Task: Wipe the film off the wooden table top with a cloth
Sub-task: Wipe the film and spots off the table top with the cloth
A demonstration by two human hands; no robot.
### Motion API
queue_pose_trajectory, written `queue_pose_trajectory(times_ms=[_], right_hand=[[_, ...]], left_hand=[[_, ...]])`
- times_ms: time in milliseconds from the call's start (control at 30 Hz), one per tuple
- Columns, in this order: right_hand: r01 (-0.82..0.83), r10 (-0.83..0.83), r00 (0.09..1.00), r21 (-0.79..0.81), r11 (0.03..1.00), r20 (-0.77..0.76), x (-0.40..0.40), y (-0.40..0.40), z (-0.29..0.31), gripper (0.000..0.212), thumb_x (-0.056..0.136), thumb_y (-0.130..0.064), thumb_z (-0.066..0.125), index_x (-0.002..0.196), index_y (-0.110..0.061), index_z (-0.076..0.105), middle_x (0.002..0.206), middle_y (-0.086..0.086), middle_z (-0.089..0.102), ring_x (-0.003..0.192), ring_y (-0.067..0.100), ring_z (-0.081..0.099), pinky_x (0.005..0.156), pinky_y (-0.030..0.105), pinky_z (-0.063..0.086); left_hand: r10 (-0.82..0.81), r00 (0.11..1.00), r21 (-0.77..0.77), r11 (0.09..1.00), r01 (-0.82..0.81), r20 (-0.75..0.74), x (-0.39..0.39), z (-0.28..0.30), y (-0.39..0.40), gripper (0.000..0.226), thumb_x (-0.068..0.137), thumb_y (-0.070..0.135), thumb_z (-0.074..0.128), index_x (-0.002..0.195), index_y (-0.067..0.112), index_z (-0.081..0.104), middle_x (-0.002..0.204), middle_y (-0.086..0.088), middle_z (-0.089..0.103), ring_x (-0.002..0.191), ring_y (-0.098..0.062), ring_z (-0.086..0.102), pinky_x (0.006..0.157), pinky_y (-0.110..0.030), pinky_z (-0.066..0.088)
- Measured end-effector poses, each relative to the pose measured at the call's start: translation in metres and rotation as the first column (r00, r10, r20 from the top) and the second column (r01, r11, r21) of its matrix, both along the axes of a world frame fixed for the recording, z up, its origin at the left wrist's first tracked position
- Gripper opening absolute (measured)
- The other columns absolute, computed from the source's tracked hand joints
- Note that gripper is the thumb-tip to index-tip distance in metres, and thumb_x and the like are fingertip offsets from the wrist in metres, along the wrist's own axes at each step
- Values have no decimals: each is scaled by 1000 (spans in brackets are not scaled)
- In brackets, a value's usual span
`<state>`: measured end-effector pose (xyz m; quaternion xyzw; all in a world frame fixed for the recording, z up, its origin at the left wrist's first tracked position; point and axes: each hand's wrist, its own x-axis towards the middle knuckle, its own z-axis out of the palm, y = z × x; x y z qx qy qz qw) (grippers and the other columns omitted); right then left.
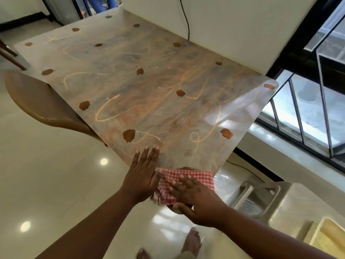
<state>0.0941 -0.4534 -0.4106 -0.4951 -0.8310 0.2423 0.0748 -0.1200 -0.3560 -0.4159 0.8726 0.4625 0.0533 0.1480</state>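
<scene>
Red-and-white checked cloth (186,186) lies at the near edge of my hazy, film-coated wooden table top (149,86), under my right hand (196,200), fingers straight and slightly apart. My left hand (143,174) presses flat beside it, fingers together, thumb touching the cloth. Brown smears (129,135) dot the film; a brown chair (46,101) stands left.

Left of where you grip, a brown chair (46,103) stands tucked in; right, a barred window (306,116) and white rack (250,199).

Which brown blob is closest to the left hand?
The big blob just beyond the left hand, up and left of its fingertips; the other blobs lie farther up or across the table.
</scene>
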Motion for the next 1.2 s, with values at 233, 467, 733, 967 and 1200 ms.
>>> queue_pose_trajectory(times_ms=[233,467,733,967,1200], right_hand=[[-172,174,985,153,973,2,44,-22,-5,35,98,-41,47,127,-27,60,131,-10,58,130,18,45,107,42,37],[-85,89,996,240,967,-4,-7,-12,-9,35,95,-37,45,120,-23,66,125,-3,63,126,22,50,108,46,31],[-292,296,954,327,899,39,18,-36,-17,34,93,-34,55,122,-20,65,127,-3,62,125,19,51,108,38,36],[-283,257,958,304,910,125,85,-17,4,38,77,-28,76,114,-18,70,117,-2,68,113,18,61,91,37,53],[-61,62,998,314,948,5,39,-12,7,27,82,-21,73,108,-12,72,107,4,71,106,23,65,92,46,51]], left_hand=[[30,998,4,1000,-30,-52,6,1,5,69,94,56,-1,150,15,-5,157,2,-3,146,-16,-10,116,-33,-16],[46,997,-26,999,-48,-56,-4,-4,-8,67,92,56,-4,148,19,-7,158,1,-4,145,-15,-16,116,-34,-15],[45,996,-20,999,-47,-80,-23,-5,-18,69,92,55,-2,149,17,-3,159,-2,-2,145,-16,-14,118,-36,-11],[35,997,-40,998,-38,-64,-32,-2,-25,70,94,55,3,152,15,2,160,-1,3,146,-15,-12,118,-36,-11],[16,998,-56,998,-19,-64,-23,-3,-25,72,91,55,-2,151,14,-1,160,-1,0,145,-14,-16,117,-36,-13]])
